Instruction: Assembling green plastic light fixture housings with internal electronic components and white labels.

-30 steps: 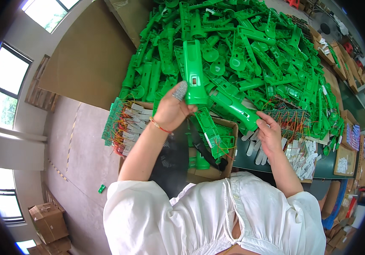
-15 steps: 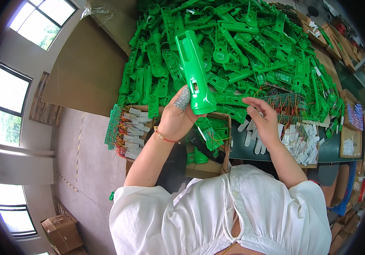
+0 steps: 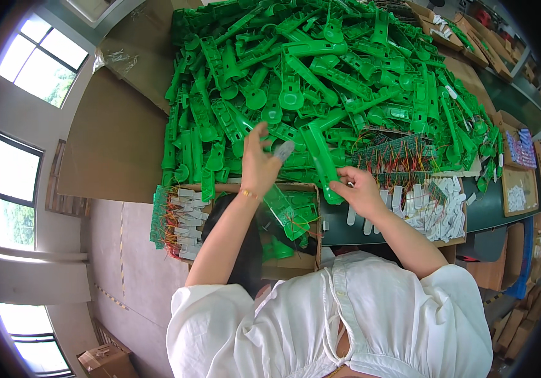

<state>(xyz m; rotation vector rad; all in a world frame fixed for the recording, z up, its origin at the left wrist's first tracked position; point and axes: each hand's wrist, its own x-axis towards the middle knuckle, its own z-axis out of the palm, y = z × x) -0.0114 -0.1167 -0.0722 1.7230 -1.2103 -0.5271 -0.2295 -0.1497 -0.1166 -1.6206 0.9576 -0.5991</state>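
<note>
My right hand (image 3: 360,192) pinches the lower end of a green plastic flashlight housing (image 3: 321,157), which tilts up and to the left over the front of a large pile. My left hand (image 3: 259,162) is a little blurred and holds nothing that I can see. Its fingers reach toward the pile, and its thumb, wrapped in a grey covering, stands apart from them. The pile of green housing parts (image 3: 289,94) spreads beyond both hands. Below them, a green part with thin wires (image 3: 292,214) lies on an open carton (image 3: 283,272).
Circuit boards with wires and white pieces (image 3: 179,220) lie at the left. More wired boards (image 3: 396,154) and a heap of white strips (image 3: 437,211) lie right of my right hand. A cardboard sheet (image 3: 116,135) stands left of the pile. A closed box (image 3: 108,361) sits on the floor.
The flashlight housing has passed from my left hand to my right and moved lower and rightward. My left hand has let go and moved slightly left. The view has shifted a little.
</note>
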